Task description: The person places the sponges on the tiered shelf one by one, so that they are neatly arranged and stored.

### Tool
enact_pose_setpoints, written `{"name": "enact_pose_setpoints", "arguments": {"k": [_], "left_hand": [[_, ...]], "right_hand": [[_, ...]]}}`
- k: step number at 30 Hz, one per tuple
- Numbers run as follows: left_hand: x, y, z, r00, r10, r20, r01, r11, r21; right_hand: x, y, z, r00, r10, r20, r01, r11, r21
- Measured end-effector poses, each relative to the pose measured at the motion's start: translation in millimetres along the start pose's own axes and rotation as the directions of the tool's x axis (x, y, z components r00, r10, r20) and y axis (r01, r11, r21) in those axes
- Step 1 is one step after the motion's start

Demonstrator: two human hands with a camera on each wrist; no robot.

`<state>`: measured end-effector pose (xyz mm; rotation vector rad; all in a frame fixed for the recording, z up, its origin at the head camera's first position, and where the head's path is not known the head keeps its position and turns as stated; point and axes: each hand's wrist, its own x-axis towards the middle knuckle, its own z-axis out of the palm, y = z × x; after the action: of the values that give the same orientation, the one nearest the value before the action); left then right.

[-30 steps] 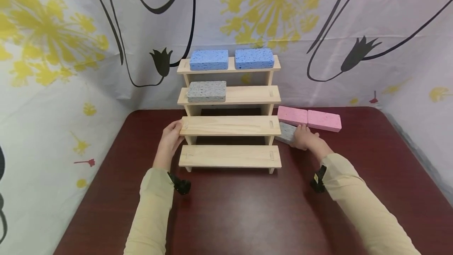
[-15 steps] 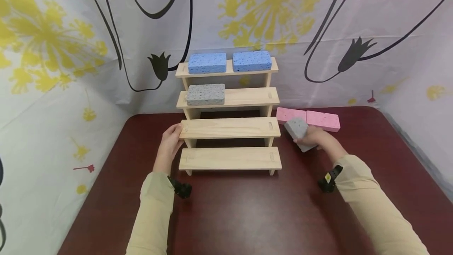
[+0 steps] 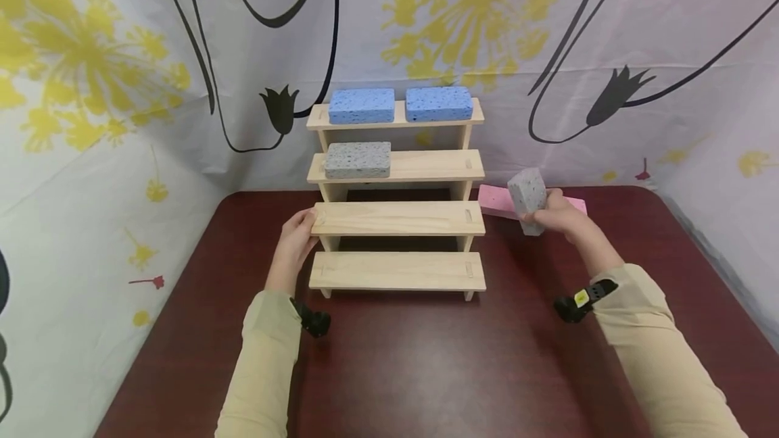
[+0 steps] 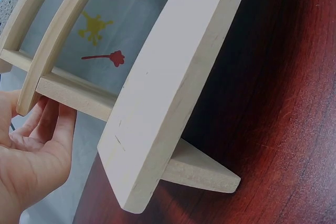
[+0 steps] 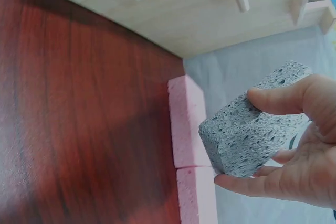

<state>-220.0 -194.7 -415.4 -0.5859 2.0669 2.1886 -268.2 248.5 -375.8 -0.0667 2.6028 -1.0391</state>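
A four-step wooden rack [image 3: 398, 219] stands on the table. My left hand [image 3: 295, 240] grips the left end of its second step from the bottom, and in the left wrist view the fingers [image 4: 64, 124] curl under the wood. To the right of the rack, my right hand [image 3: 562, 213] holds a grey sponge [image 3: 526, 191] tilted up in the air. The thumb and fingers pinch that sponge [image 5: 239, 140] in the right wrist view. Another grey sponge [image 3: 358, 160] lies on the left of the third step. Two blue sponges [image 3: 362, 106] sit on the top step.
Two pink sponges [image 3: 496, 200] lie end to end on the dark red table [image 3: 420, 357], right of the rack and partly behind the held sponge. A white patterned cloth [image 3: 377, 26] hangs behind and at the sides.
My right hand has picked up the grey sponge from the table beside the rack, lifting it up and to the right while turning it. My left hand stays on the rack.
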Motion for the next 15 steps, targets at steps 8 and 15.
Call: {"name": "enact_pose_setpoints", "arguments": {"k": [8,15], "left_hand": [[0.4,0.1,-1.3,1.0,0.005,-0.004,-0.005,1.0,-0.014],[1.6,-0.7,0.9,1.0,0.011,-0.005,-0.011,1.0,-0.026]], "right_hand": [[-4.9,-16.7,-3.7,0.996,0.038,-0.083,-0.035,0.999,0.041],[-9.0,-30.0,-5.3,0.977,0.074,-0.199,-0.05,0.991,0.124]]}}
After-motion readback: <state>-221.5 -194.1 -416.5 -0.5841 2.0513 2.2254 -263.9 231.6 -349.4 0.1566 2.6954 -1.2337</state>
